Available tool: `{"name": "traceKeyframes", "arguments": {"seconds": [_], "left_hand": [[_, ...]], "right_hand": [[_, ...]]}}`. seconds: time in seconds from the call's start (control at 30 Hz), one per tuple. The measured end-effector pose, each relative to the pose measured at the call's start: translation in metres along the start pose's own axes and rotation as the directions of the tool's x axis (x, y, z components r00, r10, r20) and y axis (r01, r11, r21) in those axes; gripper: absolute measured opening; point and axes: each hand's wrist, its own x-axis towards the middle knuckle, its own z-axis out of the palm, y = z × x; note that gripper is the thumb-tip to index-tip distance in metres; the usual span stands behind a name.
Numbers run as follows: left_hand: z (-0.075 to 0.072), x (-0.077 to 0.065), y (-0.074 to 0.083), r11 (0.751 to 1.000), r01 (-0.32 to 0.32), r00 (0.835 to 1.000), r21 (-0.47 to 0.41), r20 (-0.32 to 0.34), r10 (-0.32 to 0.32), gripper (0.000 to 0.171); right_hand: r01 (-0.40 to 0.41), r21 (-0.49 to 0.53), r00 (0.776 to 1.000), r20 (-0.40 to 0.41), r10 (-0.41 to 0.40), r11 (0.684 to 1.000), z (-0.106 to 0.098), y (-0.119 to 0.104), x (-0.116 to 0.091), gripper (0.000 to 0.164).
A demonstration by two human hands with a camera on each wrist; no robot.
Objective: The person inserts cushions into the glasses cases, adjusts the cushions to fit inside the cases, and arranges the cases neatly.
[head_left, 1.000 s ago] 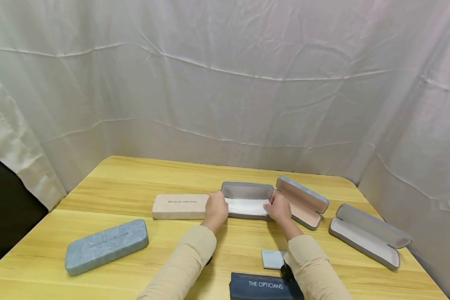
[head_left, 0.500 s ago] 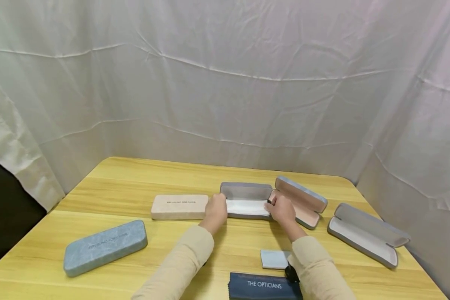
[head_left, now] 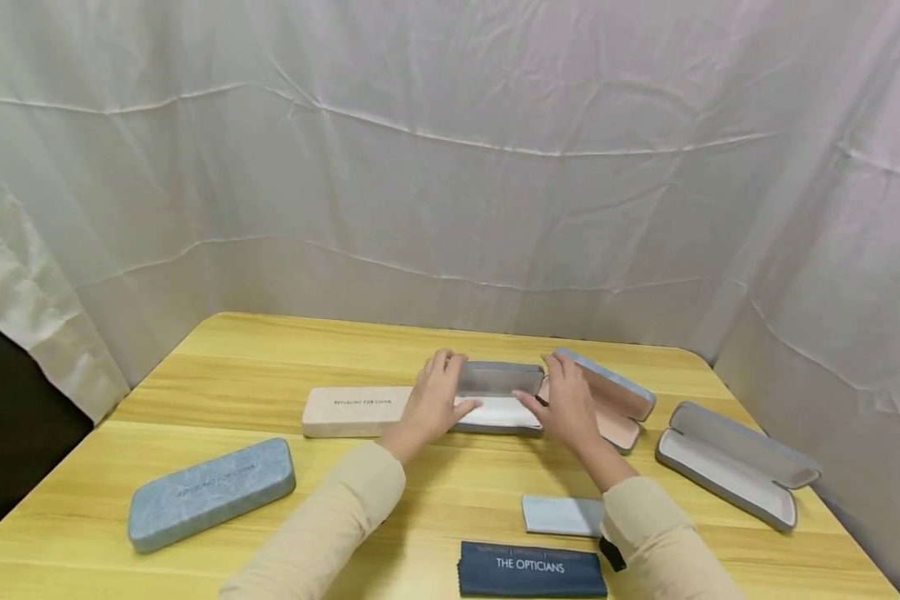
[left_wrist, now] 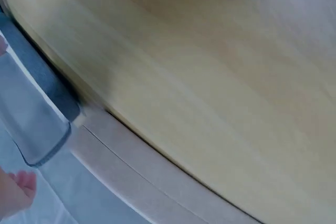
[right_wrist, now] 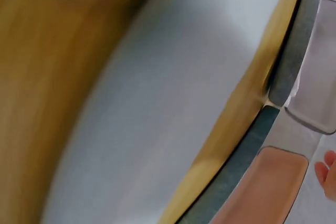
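In the head view a grey glasses case (head_left: pixel 499 380) stands with its lid raised at the middle of the table. A white folded cloth (head_left: pixel 498 412) lies inside it. My left hand (head_left: pixel 429 404) is at the case's left end, fingers extended toward the lid and thumb over the cloth. At the right end my right hand (head_left: pixel 570 407) is held the same way, thumb pointing inward. Neither hand grips anything; whether the fingertips touch the lid I cannot tell. Fingers (left_wrist: pixel 26 183) show beside the open case in the left wrist view, and fingers (right_wrist: pixel 325 171) in the right wrist view.
A closed beige case (head_left: pixel 356 411) adjoins on the left; a closed blue case (head_left: pixel 212 493) lies nearer. On the right are an open pink-lined case (head_left: pixel 617 423) and an open grey case (head_left: pixel 727 477). A light blue cloth (head_left: pixel 561 515) and a navy cloth (head_left: pixel 532 569) lie in front.
Both hands have let go of the white cloth's ends. They have risen toward the lid, and their fingers have spread out. The cloth stays in the case.
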Motion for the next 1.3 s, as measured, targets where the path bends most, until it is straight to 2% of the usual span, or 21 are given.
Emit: {"name": "traceKeyframes", "arguments": {"seconds": [0.07,0.13,0.23,0.3,0.43,0.7,1.07,1.3], "left_hand": [[0.001,0.001,-0.004,0.999,-0.012,0.996,0.044,0.089,0.008,0.085],[0.003,0.003,-0.007,0.995,-0.017,0.983,0.103,0.182,-0.002,0.103],[0.007,0.003,-0.01,0.985,-0.044,0.961,0.169,0.276,-0.004,0.119],[0.009,0.003,-0.012,0.978,-0.058,0.953,0.199,0.304,-0.005,0.124],[0.011,0.004,-0.014,0.966,-0.074,0.95,0.247,0.312,-0.007,0.125],[0.01,0.005,-0.014,0.949,-0.085,0.943,0.303,0.331,-0.021,0.124],[0.012,0.004,-0.011,0.929,-0.094,0.948,0.359,0.318,-0.027,0.12],[0.014,0.005,-0.009,0.885,-0.125,0.956,0.449,0.294,-0.015,0.119]], "right_hand": [[0.076,-0.067,0.995,0.063,-0.072,0.995,0.0,0.002,0.0,0.093],[0.144,-0.118,0.983,0.133,-0.128,0.983,0.002,0.004,0.0,0.108],[0.193,-0.139,0.957,0.246,-0.155,0.971,0.006,0.003,-0.002,0.12],[0.206,-0.144,0.947,0.278,-0.16,0.968,0.008,0.002,-0.003,0.123],[0.187,-0.16,0.946,0.295,-0.134,0.969,0.012,0.002,-0.002,0.126],[0.191,-0.18,0.955,0.262,-0.14,0.965,0.015,0.003,0.001,0.125],[0.175,-0.211,0.962,0.243,-0.121,0.962,0.019,0.001,0.0,0.118],[0.198,-0.291,0.959,0.256,-0.124,0.936,0.018,-0.001,0.001,0.119]]}}
